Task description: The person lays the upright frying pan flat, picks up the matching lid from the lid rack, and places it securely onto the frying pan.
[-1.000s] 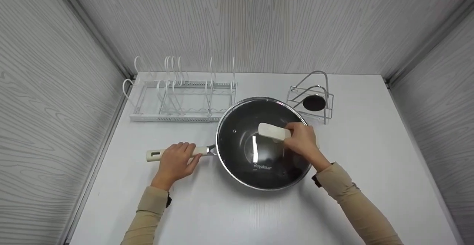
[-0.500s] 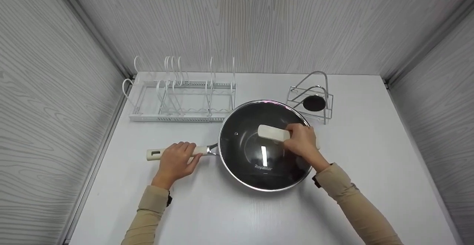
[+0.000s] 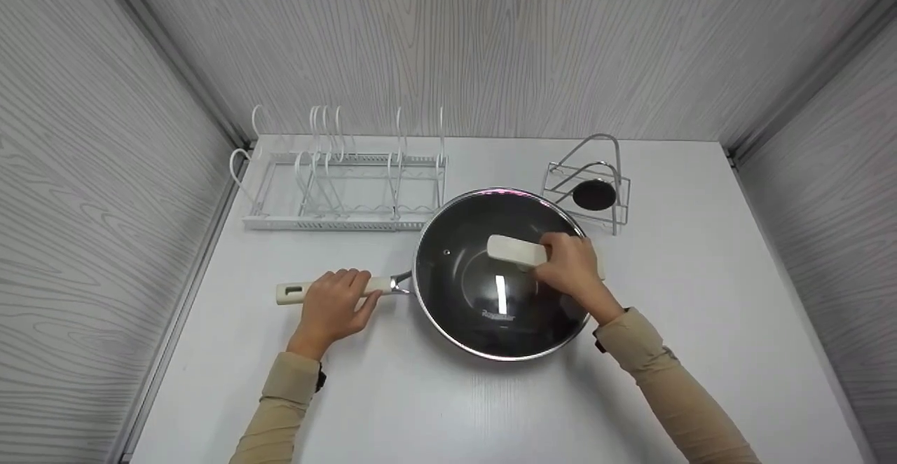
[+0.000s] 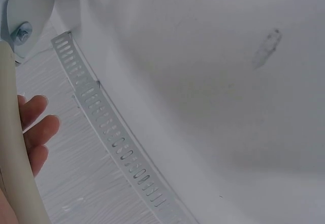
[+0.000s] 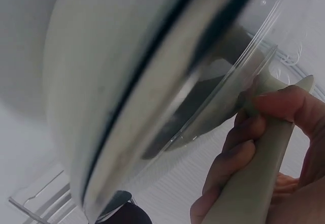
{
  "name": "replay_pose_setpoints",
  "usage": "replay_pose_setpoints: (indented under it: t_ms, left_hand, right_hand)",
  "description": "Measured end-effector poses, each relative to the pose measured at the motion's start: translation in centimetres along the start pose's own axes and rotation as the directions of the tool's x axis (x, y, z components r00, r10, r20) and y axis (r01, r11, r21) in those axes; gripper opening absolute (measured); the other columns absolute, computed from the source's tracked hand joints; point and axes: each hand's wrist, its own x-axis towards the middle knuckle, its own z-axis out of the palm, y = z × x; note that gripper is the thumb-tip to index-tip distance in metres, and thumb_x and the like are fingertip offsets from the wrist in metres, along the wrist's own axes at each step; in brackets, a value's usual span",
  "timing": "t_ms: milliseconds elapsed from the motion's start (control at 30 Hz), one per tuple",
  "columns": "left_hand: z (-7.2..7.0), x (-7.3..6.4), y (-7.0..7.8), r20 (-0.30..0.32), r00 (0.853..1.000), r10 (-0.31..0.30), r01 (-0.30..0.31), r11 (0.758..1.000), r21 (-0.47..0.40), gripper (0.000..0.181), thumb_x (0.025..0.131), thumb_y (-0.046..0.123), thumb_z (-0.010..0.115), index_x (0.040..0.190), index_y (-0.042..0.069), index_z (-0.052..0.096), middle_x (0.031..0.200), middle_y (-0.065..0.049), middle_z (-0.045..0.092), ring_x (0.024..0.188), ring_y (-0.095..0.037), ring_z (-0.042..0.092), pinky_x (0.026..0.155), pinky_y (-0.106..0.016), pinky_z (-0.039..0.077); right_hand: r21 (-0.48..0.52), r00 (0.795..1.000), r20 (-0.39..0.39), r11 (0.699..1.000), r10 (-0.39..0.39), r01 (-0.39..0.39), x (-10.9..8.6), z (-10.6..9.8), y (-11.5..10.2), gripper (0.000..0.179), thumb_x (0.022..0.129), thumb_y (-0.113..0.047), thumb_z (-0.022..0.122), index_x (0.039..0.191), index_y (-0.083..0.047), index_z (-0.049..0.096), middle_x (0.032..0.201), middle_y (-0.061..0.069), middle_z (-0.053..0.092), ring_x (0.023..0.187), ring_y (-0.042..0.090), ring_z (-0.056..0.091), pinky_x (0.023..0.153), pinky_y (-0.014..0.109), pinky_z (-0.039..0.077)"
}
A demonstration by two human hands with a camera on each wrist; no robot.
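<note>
My left hand [image 3: 333,304] grips the long cream handle [image 3: 379,284] of a wok, with its fingers curled round it. The wok's pale outer wall [image 5: 76,87] shows in the right wrist view. Over the wok lies a round glass lid [image 3: 466,229] with a metal rim and "Royalstar" lettering. It covers the dark inside, its rim in line with the wok's. A broad cream knob handle [image 3: 514,250] stands on top of the lid, and my right hand [image 3: 571,269] holds its right part, thumb and fingers wrapped round it in the right wrist view.
Behind the wok at the left is a white dish rack [image 3: 350,226] with several upright wire loops. A small metal lid stand [image 3: 620,198] with a dark oval disc [image 3: 594,195] is at the back right. Grained panels enclose the white table [image 3: 434,415] on three sides.
The lid has shifted slightly right and toward me, and more of the metal bracket at the wok's handle shows. Both hands keep their grips and have hardly moved.
</note>
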Motion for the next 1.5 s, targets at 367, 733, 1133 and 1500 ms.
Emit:
replay_pose_setpoints:
  t_ms: [367,733,1133,1500]
  left_hand:
    - [0.2,-0.1,0.1,-0.027,1.000,-0.003,0.003,1.000,0.000,0.027,0.089,0.030,0.066,0.094,0.004,0.061,0.074,-0.009,0.062,0.061,-0.028,0.059,0.053,-0.042,0.051]
    - [0.3,-0.3,-0.1,-0.058,0.998,0.011,-0.012,1.000,0.000,0.028,0.087,0.031,0.067,0.093,0.005,0.063,0.072,-0.007,0.063,0.057,-0.025,0.058,0.050,-0.040,0.049]
    - [0.4,0.1,-0.7,-0.089,0.996,0.011,-0.015,0.999,-0.051,0.027,0.082,0.031,0.067,0.089,0.005,0.065,0.069,-0.006,0.063,0.054,-0.024,0.058,0.048,-0.040,0.049]
    - [0.8,0.6,-0.9,-0.081,0.997,-0.019,0.013,0.997,-0.074,0.026,0.083,0.032,0.065,0.088,0.007,0.066,0.071,-0.006,0.066,0.056,-0.025,0.060,0.050,-0.041,0.050]
  right_hand:
    - [-0.135,1.000,0.008,0.991,-0.016,0.017,-0.4,0.8,-0.2,0.023,0.058,-0.006,0.064,0.081,-0.003,0.064,0.075,0.016,0.068,0.072,0.040,0.064,0.072,0.056,0.042]
    - [-0.120,0.993,0.004,0.986,-0.118,0.118,0.3,0.4,0.6,0.022,0.063,-0.016,0.076,0.082,-0.008,0.067,0.072,0.011,0.066,0.062,0.033,0.055,0.056,0.051,0.044]
    - [-0.142,0.992,0.014,0.982,-0.127,0.128,-0.6,0.5,0.5,0.022,0.064,-0.019,0.075,0.080,-0.010,0.062,0.073,0.012,0.067,0.062,0.035,0.056,0.057,0.053,0.044]
    - [-0.148,0.992,-0.023,0.982,-0.121,0.116,-1.4,0.7,0.6,0.020,0.064,-0.013,0.071,0.083,-0.009,0.065,0.072,0.011,0.067,0.061,0.033,0.055,0.057,0.052,0.044]
